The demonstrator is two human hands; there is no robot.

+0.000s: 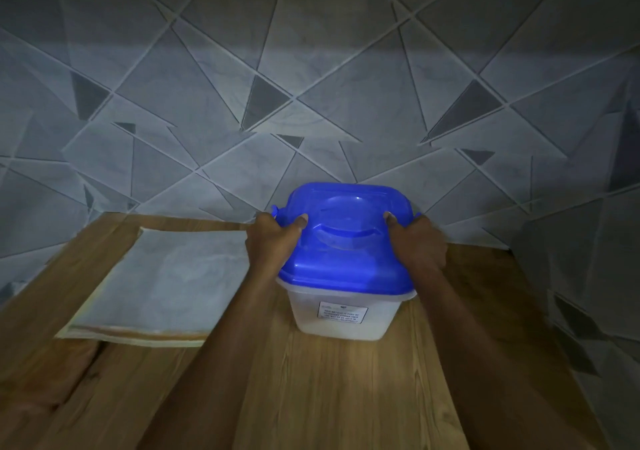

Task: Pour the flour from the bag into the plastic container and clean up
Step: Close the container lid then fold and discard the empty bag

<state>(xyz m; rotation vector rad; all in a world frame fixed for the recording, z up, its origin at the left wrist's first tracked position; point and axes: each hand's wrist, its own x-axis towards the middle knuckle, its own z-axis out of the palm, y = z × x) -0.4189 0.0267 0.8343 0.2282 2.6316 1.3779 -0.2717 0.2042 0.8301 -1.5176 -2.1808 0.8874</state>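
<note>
Near the surface's (311, 397) far edge stands the plastic container (341, 318); both thumbs press its blue lid (346, 238). Left hand (268, 241) and right hand (420, 245) have fingers curled round the lid's sides; holding flour, it likely feels heavy, rigid, smooth; best gripped under the rim.

Dim geometric-tiled wall (311, 68), wooden table (329, 397)

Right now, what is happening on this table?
A person grips the blue lid of the container with both hands, the left hand and the right hand on opposite sides. The lid sits on the container, which holds something white. The flat bag lies beside it on the table.
</note>
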